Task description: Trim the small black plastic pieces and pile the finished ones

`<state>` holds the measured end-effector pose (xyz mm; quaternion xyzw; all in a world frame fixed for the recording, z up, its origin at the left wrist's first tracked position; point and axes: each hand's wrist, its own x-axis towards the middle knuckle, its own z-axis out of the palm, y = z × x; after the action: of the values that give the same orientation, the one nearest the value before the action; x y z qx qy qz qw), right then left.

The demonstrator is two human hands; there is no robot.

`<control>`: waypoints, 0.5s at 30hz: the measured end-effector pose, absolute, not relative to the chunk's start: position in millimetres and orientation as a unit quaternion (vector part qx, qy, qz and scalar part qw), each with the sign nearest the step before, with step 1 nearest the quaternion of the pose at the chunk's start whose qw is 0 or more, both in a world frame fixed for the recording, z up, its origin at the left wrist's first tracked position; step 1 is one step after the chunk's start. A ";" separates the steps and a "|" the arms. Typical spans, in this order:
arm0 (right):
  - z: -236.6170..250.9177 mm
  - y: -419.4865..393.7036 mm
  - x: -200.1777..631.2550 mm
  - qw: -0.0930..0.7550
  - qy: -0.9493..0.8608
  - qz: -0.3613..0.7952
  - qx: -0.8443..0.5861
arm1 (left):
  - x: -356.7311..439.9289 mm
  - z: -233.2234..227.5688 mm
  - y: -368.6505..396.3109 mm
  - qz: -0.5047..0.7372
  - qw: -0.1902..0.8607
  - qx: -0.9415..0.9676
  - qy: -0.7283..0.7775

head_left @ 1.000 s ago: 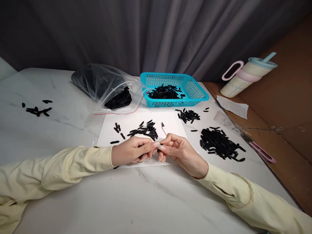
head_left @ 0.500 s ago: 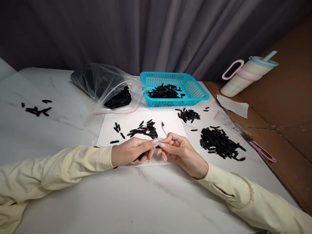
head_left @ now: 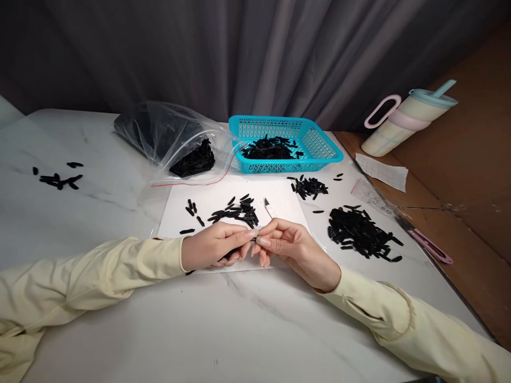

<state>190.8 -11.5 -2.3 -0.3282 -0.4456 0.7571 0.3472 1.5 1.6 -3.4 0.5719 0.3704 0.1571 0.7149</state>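
My left hand (head_left: pixel 213 246) and my right hand (head_left: pixel 289 246) meet fingertip to fingertip over the front edge of a white sheet (head_left: pixel 217 198). The left hand is curled around several small black plastic pieces (head_left: pixel 231 254). The right hand grips a small craft knife (head_left: pixel 270 209), its blade pointing up and away, and pinches at a black piece between both hands. A loose cluster of black pieces (head_left: pixel 236 211) lies on the sheet just beyond my fingers.
A turquoise basket (head_left: pixel 319 143) with black pieces stands behind the sheet, beside an open clear bag (head_left: pixel 175 139) of more. Piles of black pieces (head_left: pixel 361 234) lie right; a few (head_left: pixel 58 180) far left. A tumbler (head_left: pixel 403 122), paper slip (head_left: pixel 381 170) and pink tool (head_left: pixel 431 246) sit at right.
The hands have stayed together over the sheet's front edge; the fingers shifted slightly around the small piece. Nothing else moved.
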 end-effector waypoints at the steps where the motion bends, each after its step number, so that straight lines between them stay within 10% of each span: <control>1: -1.6 -11.4 191.0 0.341 -0.444 0.761 -0.326 | 1.4 -3.5 1.6 0.157 0.716 0.571 0.370; 15: -0.8 -11.4 192.6 0.317 -0.458 0.770 -0.311 | 2.1 -1.4 1.4 0.157 0.725 0.559 0.371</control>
<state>192.6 -11.4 -0.8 -0.3107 -0.4584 0.7700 0.3170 2.1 1.4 -1.4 0.5587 0.3711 0.1565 0.7250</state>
